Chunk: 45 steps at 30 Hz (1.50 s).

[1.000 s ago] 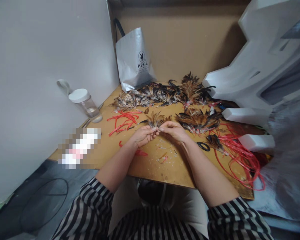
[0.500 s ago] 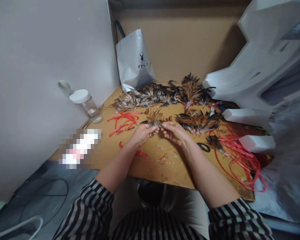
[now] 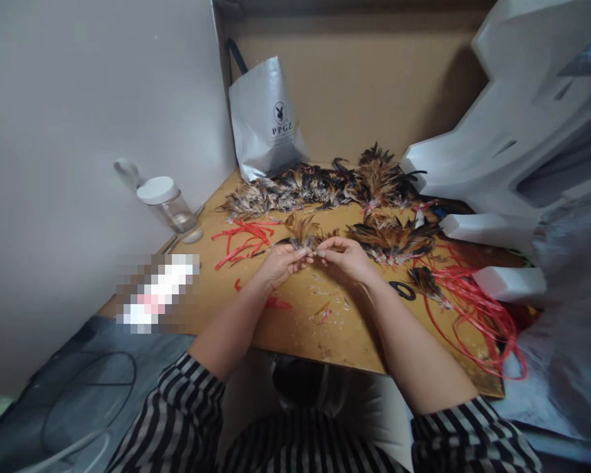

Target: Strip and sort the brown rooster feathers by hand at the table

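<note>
Between my hands, over the middle of the table [image 3: 217, 309], a small fan of brown and black feathers [image 3: 303, 230] points away from me. My left hand [image 3: 284, 265] pinches its base between thumb and fingers. Closed in a pinch as well, my right hand [image 3: 345, 257] meets the left fingertips at the quill ends; whether it grips a feather there is too small to make out. Just beyond my right hand lies a heap of loose dark feathers [image 3: 394, 238]. Red plastic strips [image 3: 243, 240] lie to the left of my hands.
A long row of feather bunches [image 3: 300, 187] runs along the back, before a silver bag [image 3: 263, 118]. On the left stands a lidded clear jar [image 3: 170, 207]. At right are a black ring [image 3: 402, 290], tangled red strips [image 3: 477, 309] and white foam pieces [image 3: 509, 282].
My right hand has shifted slightly left, and its fingertips now meet those of my left hand at the feather bases. The left hand has stayed almost still.
</note>
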Motion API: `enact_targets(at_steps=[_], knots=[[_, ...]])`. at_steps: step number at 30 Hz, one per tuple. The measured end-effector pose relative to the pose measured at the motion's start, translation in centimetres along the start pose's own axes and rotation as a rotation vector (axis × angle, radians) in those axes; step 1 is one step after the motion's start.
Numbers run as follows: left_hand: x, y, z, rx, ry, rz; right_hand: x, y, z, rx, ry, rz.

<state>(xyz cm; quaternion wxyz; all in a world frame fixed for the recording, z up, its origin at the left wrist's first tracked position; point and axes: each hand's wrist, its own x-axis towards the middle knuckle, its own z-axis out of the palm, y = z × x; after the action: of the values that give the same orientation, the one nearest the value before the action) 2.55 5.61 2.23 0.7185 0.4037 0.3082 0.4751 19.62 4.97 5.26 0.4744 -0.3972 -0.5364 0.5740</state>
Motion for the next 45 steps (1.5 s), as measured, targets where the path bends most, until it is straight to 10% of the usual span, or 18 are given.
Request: enact_targets(at_steps=[16,25,45], knots=[[-0.6,0.4,0.0,-0.081,-0.137,-0.228,-0.5,-0.6,-0.4,-0.312,-0.169,-0.168],[-0.1,0.1,-0.1,0.048,0.011,0.007,0.6,0.1,-0.7,-0.067,0.293,0.003],[-0.9,0.6,0.5,-0.026,-0.145,-0.067,0.0,0.7,0.4,0.254,-0.101,0.123]])
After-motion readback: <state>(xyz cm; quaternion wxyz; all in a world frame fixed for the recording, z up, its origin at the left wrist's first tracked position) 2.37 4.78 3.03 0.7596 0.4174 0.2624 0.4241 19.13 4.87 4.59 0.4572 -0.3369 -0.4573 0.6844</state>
